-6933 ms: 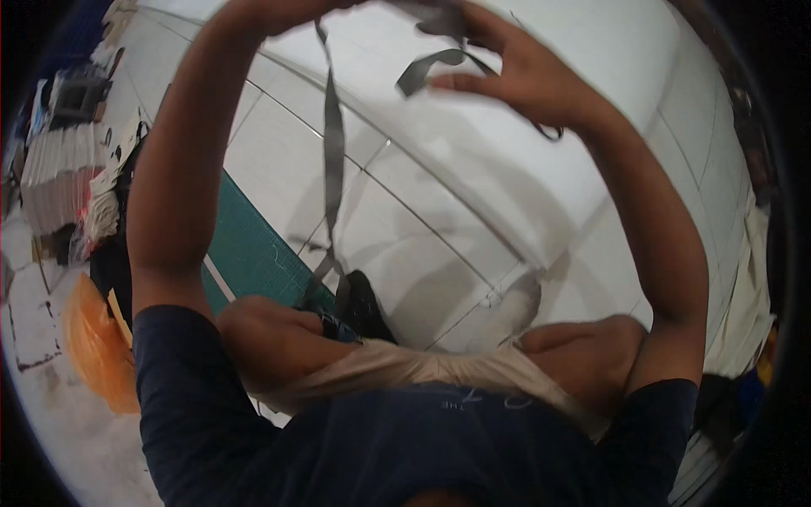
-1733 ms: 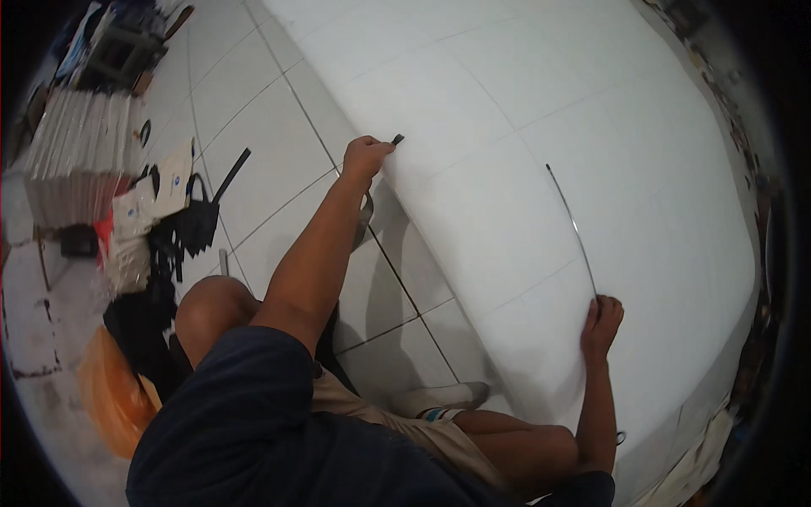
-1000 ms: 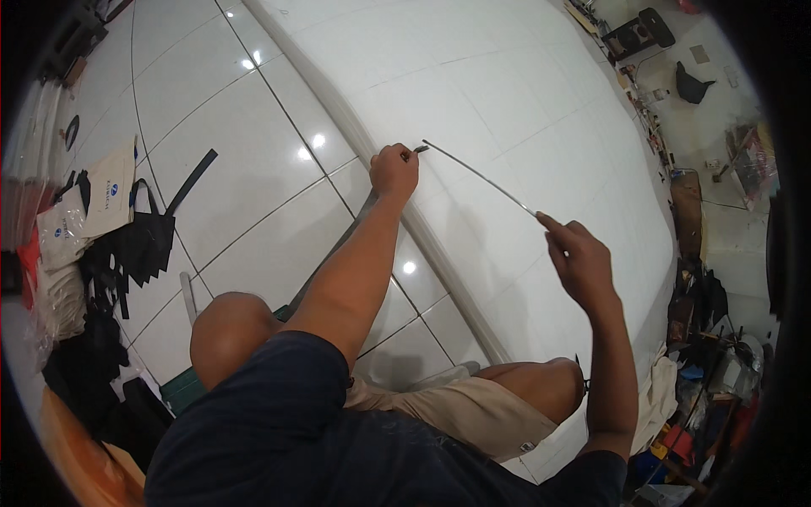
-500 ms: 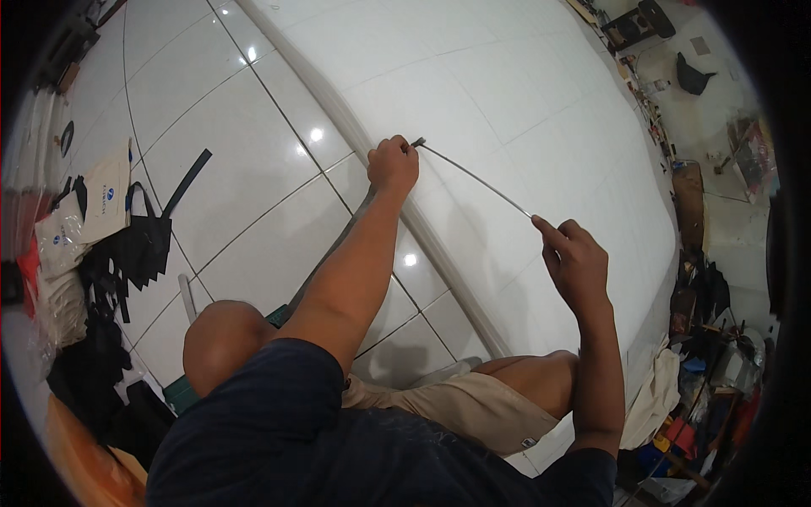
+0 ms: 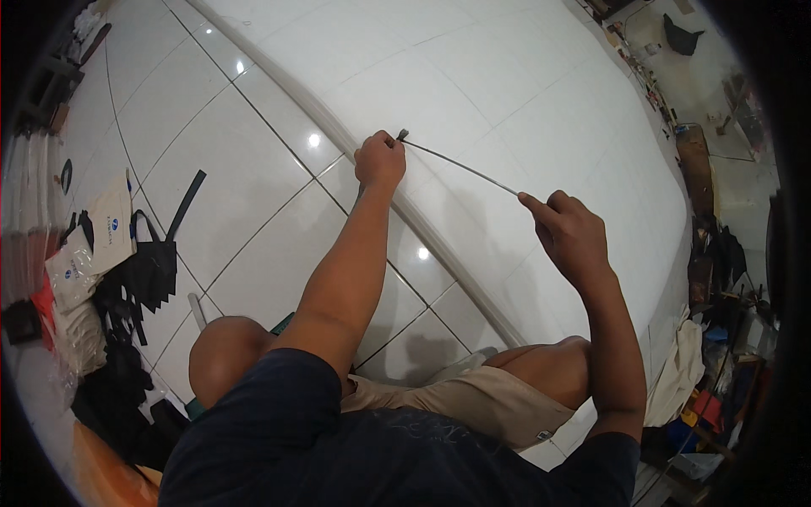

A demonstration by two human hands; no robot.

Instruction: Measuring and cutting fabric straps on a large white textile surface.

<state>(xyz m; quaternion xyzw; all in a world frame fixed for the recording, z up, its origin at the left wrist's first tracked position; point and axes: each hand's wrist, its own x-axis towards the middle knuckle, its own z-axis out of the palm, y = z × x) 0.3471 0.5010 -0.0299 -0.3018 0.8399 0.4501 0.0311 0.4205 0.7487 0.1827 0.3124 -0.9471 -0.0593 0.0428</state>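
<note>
Rod (image 5: 461, 165) (one, thin, metallic) slanting over a white sheet (image 5: 541, 118), its near end pinched in the closed right grip (image 5: 573, 237), its far end at one dark strap tip (image 5: 403, 134) held in the closed left grip (image 5: 378, 162). The sheet lies on glossy pale floor tiles (image 5: 253, 177); leftward, one orange plastic bag (image 5: 106, 466) and a dark cloth heap (image 5: 114, 407); rightward, one cream cloth (image 5: 678, 367) amid clutter (image 5: 710, 411)

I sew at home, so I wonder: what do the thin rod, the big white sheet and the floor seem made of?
Thin rod: probably metal, smooth and greyish, with a slight sheen. White sheet: perhaps thin fabric or plastic, matte; faint lines may be tiles showing through. Floor: likely glazed tile, given glossy reflections and dark joints.
</note>
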